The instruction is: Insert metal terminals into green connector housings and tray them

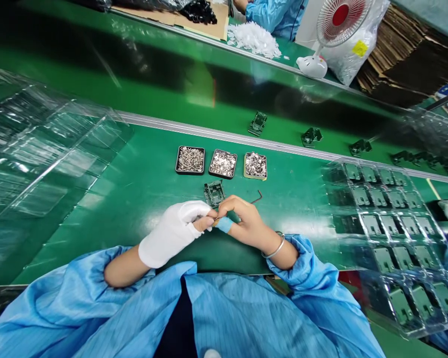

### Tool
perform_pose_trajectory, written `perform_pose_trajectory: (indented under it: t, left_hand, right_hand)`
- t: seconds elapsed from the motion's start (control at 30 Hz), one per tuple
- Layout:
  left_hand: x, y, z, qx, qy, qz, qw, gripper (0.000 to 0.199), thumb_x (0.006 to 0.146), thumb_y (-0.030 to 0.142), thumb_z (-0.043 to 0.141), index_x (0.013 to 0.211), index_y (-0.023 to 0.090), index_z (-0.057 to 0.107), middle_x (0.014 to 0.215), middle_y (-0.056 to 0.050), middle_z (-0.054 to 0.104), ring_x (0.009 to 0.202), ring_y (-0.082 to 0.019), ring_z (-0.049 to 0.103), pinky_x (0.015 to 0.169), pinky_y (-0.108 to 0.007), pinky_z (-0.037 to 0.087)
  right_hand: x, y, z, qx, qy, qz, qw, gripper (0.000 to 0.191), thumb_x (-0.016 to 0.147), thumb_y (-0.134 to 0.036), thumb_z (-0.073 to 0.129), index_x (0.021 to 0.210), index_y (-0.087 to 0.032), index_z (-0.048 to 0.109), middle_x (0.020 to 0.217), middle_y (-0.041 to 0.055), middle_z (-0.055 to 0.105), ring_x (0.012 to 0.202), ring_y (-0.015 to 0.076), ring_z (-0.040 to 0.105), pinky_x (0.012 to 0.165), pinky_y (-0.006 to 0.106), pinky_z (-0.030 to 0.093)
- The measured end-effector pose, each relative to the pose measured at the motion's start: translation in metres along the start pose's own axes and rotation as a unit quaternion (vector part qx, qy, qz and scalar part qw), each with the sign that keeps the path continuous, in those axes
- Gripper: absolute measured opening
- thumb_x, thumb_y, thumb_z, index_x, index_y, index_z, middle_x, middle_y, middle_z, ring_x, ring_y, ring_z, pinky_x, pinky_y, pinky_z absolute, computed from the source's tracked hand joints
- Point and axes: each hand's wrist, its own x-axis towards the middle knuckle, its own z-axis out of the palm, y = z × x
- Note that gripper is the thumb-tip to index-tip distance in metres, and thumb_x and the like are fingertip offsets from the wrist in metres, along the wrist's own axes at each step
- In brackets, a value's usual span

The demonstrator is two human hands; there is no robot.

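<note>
My left hand (177, 231), in a white glove with bare fingertips, meets my right hand (244, 222) over the near part of the green table. Both hands are closed in a pinch, their fingertips together on something too small to make out. A blue wrap covers part of a finger on my right hand. Just beyond the fingertips lies a green circuit board (214, 193). Farther back, three small square trays hold silvery metal parts: the left tray (177, 170), the middle tray (210, 172) and the right tray (245, 175). A dark bent tool (259, 197) lies right of the board.
Clear plastic trays (56, 144) cover the left side; a compartment tray (438, 238) with several boards stands at right. Beyond a metal rail (194, 132) lie more boards (258, 124). A fan (312, 66), white pieces (254, 39) and a person's blue sleeve are at the back.
</note>
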Motion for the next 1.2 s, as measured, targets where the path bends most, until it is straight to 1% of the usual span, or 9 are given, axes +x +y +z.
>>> perform_pose_trajectory:
  t: [0.2, 0.33, 0.53, 0.63, 0.7, 0.87, 0.97, 1.07, 1.2]
  left_hand:
    - [-0.001, -0.015, 0.001, 0.073, 0.010, 0.073, 0.995, 0.038, 0.091, 0.046, 0.044, 0.066, 0.021, 0.059, 0.070, -0.005, 0.064, 0.065, -0.018, 0.059, 0.065, -0.034, 0.051]
    - [0.002, -0.020, -0.001, 0.125, -0.030, 0.123, 0.984, 0.044, 0.093, 0.048, 0.038, 0.065, 0.022, 0.061, 0.070, -0.006, 0.064, 0.064, -0.019, 0.058, 0.063, -0.035, 0.048]
    - [0.007, -0.027, -0.001, 0.171, -0.016, 0.152, 0.973, 0.042, 0.092, 0.055, 0.043, 0.076, 0.021, 0.061, 0.077, -0.006, 0.065, 0.074, -0.019, 0.061, 0.071, -0.033, 0.049]
    - [0.017, -0.040, 0.005, 0.204, 0.083, 0.113, 0.969, 0.052, 0.080, 0.063, 0.056, 0.107, 0.018, 0.059, 0.108, -0.013, 0.065, 0.107, -0.029, 0.060, 0.096, -0.042, 0.047]
    - [0.026, -0.052, 0.012, 0.226, 0.099, 0.066, 0.967, 0.071, 0.071, 0.061, 0.066, 0.122, 0.014, 0.051, 0.123, -0.018, 0.059, 0.122, -0.035, 0.052, 0.105, -0.049, 0.042]
    - [0.032, -0.069, 0.018, 0.171, 0.013, -0.028, 0.985, 0.067, 0.076, 0.041, 0.058, 0.134, 0.013, 0.040, 0.125, -0.016, 0.058, 0.119, -0.032, 0.056, 0.101, -0.048, 0.045]
    - [0.026, -0.066, 0.015, 0.136, 0.002, 0.005, 0.991, 0.066, 0.083, 0.038, 0.047, 0.142, 0.011, 0.033, 0.133, -0.017, 0.052, 0.124, -0.029, 0.051, 0.106, -0.045, 0.042]
    - [0.020, -0.058, 0.016, 0.139, 0.017, 0.031, 0.990, 0.057, 0.089, 0.036, 0.037, 0.141, 0.011, 0.037, 0.119, -0.015, 0.057, 0.115, -0.026, 0.054, 0.103, -0.045, 0.043]
    - [0.016, -0.055, 0.023, 0.142, 0.011, 0.031, 0.989, 0.054, 0.084, 0.041, 0.049, 0.131, 0.014, 0.044, 0.114, -0.012, 0.059, 0.104, -0.027, 0.058, 0.095, -0.044, 0.047]
  right_hand:
    - [0.000, -0.003, 0.004, 0.157, -0.019, 0.113, 0.981, 0.023, 0.088, -0.043, 0.060, 0.085, -0.020, 0.057, 0.085, 0.0029, 0.064, 0.078, 0.0132, 0.062, 0.075, 0.028, 0.053]
    - [0.000, 0.000, -0.001, 0.241, -0.065, 0.159, 0.955, 0.029, 0.084, -0.046, 0.065, 0.086, -0.018, 0.057, 0.083, 0.0020, 0.063, 0.074, 0.0111, 0.060, 0.070, 0.025, 0.052]
    - [0.002, -0.001, -0.016, 0.135, -0.109, 0.104, 0.979, 0.008, 0.086, -0.025, 0.060, 0.084, -0.018, 0.059, 0.081, 0.0008, 0.062, 0.072, 0.0105, 0.058, 0.069, 0.024, 0.051]
    - [0.005, 0.005, -0.023, 0.051, -0.037, 0.095, 0.994, 0.005, 0.085, -0.022, 0.057, 0.082, -0.018, 0.058, 0.081, 0.0009, 0.063, 0.073, 0.0116, 0.058, 0.071, 0.025, 0.050]
    - [0.007, 0.014, -0.024, 0.029, 0.028, 0.124, 0.992, 0.007, 0.084, -0.023, 0.056, 0.080, -0.019, 0.057, 0.079, 0.0005, 0.063, 0.073, 0.0122, 0.058, 0.071, 0.026, 0.049]
    - [0.008, 0.032, -0.021, -0.003, 0.096, 0.163, 0.982, 0.008, 0.081, -0.026, 0.057, 0.078, -0.019, 0.058, 0.078, 0.0007, 0.064, 0.074, 0.0138, 0.059, 0.071, 0.028, 0.048]
    - [0.007, 0.030, -0.017, -0.011, 0.114, 0.143, 0.983, 0.007, 0.082, -0.025, 0.057, 0.078, -0.020, 0.058, 0.084, 0.0026, 0.066, 0.081, 0.0160, 0.062, 0.078, 0.031, 0.049]
    - [0.006, 0.025, -0.013, -0.037, 0.104, 0.089, 0.990, 0.006, 0.083, -0.024, 0.056, 0.078, -0.021, 0.058, 0.100, 0.0060, 0.066, 0.097, 0.0193, 0.061, 0.091, 0.038, 0.048]
    - [0.002, 0.025, -0.006, -0.090, 0.054, 0.026, 0.994, 0.005, 0.084, -0.019, 0.054, 0.084, -0.022, 0.057, 0.107, 0.0077, 0.063, 0.105, 0.0215, 0.058, 0.098, 0.043, 0.044]
